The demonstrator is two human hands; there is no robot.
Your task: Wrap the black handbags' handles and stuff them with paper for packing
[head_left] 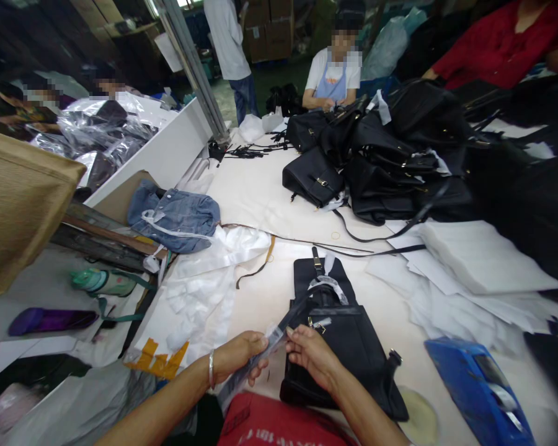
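A black backpack (pixel 341 347) lies on the table in front of me with its flap folded back and its gold-coloured hardware showing. From its top a black strap (pixel 296 311) runs down towards my body and into a clear plastic sleeve (pixel 275 336). My left hand (pixel 242 356), with a bangle on the wrist, is closed around the sleeved strap. Just to the right, my right hand (pixel 314 356) pinches at the strap by the sleeve, above the backpack's left side. What exactly lies between its fingertips is partly hidden.
Black bags (pixel 385 148) are heaped at the back right. White foam sheets (pixel 483 257) and a blue tape dispenser (pixel 481 387) lie to the right. A denim bag (pixel 177 214) and crumpled white plastic (pixel 204 282) are on the left. Several people work beyond the table.
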